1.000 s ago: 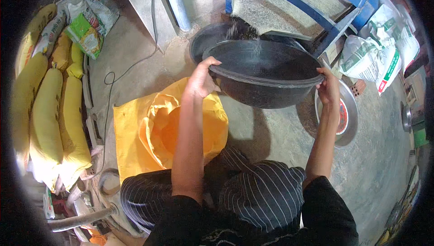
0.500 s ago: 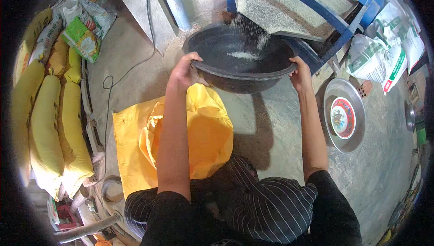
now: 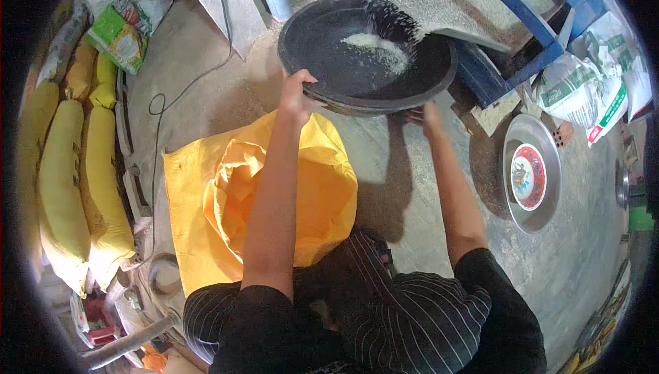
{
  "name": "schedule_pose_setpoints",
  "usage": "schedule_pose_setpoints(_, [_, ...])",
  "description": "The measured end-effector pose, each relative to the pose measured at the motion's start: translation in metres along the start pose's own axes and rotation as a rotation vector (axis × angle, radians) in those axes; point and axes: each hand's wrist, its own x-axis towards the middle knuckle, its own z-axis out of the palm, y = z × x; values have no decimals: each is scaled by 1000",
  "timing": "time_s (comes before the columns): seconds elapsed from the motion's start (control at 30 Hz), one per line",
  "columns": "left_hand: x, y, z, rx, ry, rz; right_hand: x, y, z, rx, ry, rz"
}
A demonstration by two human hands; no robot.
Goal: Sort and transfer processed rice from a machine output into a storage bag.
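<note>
One thumb, that of the left hand (image 3: 298,96), is clamped over the near left rim of a black basin (image 3: 319,37), with its fingers out of sight below; that grip should stay firm, since one-sided weight could tip the rim. Ahead and to the right of it, falling grains (image 3: 414,27) come off a sloping tray (image 3: 453,6), so the basin is best kept tucked well beneath the tray's edge, held level. The right hand (image 3: 427,118) sits below the basin's near right side, partly hidden; whether it presses on the underside I cannot tell, but a flat palm there would probably steady the load. As for its look, the basin is held up ahead of both hands, round, wide and dull; its left part, nearest the left hand, is nearly bare, while a small white heap (image 3: 377,50) lies farther right, between the hands.
</note>
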Motion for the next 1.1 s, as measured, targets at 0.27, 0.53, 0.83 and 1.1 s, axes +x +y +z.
schedule_pose_setpoints(0.27, [6,-7,-13,-213,83,-7,-29,0,19,175,-89,-184])
schedule_pose_setpoints(0.53, [-2,11,15,-157,-158,135,-140,25,-65,92,-13,-90])
schedule_pose_setpoints(0.83, [10,-3,8,-97,-146,-148,-248,58,-225,-62,178,109])
schedule_pose_setpoints(1.1, [38,-116,-34,-271,99,63,-256,108,-276,-230,329,-32])
